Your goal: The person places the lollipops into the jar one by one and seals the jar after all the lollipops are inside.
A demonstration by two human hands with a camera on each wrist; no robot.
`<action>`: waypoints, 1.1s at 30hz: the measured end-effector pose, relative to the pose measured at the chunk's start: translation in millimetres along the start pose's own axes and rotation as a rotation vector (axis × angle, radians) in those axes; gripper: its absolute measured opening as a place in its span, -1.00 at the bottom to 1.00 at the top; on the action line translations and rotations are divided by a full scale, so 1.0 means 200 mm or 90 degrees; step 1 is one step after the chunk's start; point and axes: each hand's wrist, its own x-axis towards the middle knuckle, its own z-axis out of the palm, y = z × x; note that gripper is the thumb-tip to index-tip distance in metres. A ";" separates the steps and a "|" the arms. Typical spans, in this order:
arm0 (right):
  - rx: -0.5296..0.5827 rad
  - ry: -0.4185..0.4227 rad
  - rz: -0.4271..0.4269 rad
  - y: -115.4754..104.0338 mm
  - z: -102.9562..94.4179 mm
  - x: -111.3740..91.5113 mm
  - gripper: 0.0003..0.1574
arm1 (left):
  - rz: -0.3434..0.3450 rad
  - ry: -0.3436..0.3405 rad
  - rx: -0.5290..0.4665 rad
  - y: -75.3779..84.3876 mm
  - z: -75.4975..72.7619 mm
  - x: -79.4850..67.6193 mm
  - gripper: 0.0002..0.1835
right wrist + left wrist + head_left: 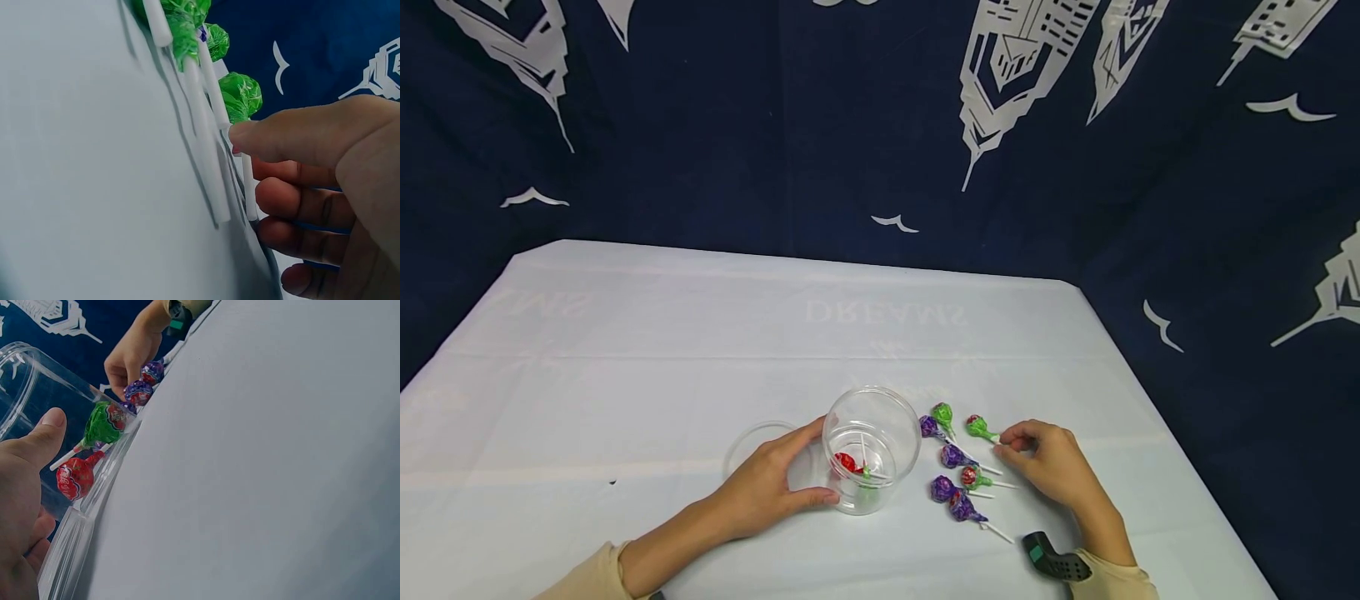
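My left hand (767, 487) grips a clear plastic jar (891, 408) at its side, thumb in front and fingers behind. Inside lie a red lollipop (75, 479) and a green lollipop (104, 424), which show through the wall in the left wrist view. To the right of the jar, my right hand (1048, 462) pinches the stick of another green-wrapped lollipop (978, 427) between thumb and forefinger. That lollipop's head points left, close to the white tabletop. Its other fingers curl loosely below, as the right wrist view shows.
Several purple lollipops (952, 456) and green ones (942, 413) lie between the jar and my right hand. A clear round lid (752, 431) lies left of the jar, partly behind my left hand. White cloth covers the table (625, 392); a dark blue printed cloth (700, 125) hangs behind.
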 end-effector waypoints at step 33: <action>0.012 0.063 -0.090 -0.02 0.02 -0.01 -0.84 | 0.005 0.003 0.002 0.00 0.00 0.00 -0.07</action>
